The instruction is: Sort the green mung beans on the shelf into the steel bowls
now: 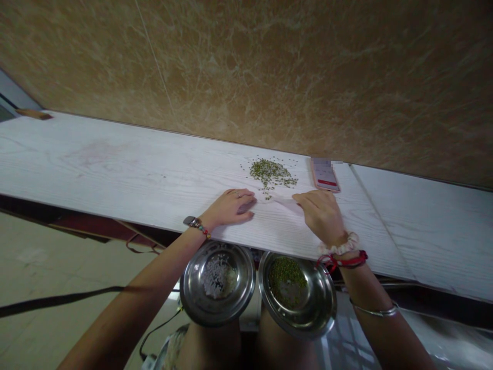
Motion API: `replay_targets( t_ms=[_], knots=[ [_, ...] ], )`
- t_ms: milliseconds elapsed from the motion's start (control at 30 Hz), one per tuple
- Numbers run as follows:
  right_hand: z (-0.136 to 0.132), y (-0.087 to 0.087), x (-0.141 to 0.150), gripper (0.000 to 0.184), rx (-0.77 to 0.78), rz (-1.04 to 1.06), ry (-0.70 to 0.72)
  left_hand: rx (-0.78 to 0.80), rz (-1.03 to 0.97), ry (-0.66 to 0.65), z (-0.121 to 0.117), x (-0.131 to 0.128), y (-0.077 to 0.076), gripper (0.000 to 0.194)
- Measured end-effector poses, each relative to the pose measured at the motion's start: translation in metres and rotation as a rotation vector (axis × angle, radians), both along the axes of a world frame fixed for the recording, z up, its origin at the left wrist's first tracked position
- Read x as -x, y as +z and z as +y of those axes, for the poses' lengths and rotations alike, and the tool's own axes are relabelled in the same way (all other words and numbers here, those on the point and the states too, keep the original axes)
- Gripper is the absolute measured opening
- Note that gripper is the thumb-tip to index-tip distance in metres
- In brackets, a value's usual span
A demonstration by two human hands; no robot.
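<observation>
My left hand lies flat on the white wooden tabletop, fingers stretched out towards a small pile of green mung beans. My right hand rests just right of it with fingers curled down onto the surface near the pile's lower edge; I cannot make out anything in them. Two steel bowls sit on my lap below the table edge. The left bowl holds pale grains, and green beans fill the bottom of the right bowl.
A phone in a pink case lies right of the beans. A marbled brown wall rises behind the table. A seam splits the tabletop on the right. A dark cable runs across the floor.
</observation>
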State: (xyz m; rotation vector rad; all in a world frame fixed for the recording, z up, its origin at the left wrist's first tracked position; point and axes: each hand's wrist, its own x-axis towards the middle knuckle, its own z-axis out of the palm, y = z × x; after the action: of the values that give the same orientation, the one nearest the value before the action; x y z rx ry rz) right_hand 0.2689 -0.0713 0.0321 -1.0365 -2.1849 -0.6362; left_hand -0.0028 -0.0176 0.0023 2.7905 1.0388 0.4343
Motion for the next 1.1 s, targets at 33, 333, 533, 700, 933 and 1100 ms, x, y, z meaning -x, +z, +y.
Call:
replay_targets(
  t_ms=[33,333,533,700,933,1100],
  knots=[
    [0.001,0.000,-0.001,0.027,-0.008,0.000,-0.023,-0.002,0.000,-0.003,0.000,0.000,0.000,0.038],
    [0.005,0.002,0.001,0.025,-0.051,0.025,-0.013,0.019,0.003,0.010,-0.001,-0.002,0.001,0.038],
    [0.013,-0.003,0.004,0.025,-0.023,0.023,0.014,0.009,0.005,-0.004,0.000,-0.002,0.002,0.037],
    [0.009,-0.004,0.007,0.026,-0.053,0.014,0.034,0.010,-0.008,-0.004,0.000,-0.002,0.001,0.037],
    [0.001,-0.002,0.005,0.030,-0.052,0.017,0.067,0.004,-0.014,-0.007,0.001,-0.001,-0.001,0.037],
    [0.004,0.001,0.007,0.028,-0.071,0.023,0.054,0.009,-0.016,-0.004,0.001,-0.002,-0.001,0.038]
  ],
)
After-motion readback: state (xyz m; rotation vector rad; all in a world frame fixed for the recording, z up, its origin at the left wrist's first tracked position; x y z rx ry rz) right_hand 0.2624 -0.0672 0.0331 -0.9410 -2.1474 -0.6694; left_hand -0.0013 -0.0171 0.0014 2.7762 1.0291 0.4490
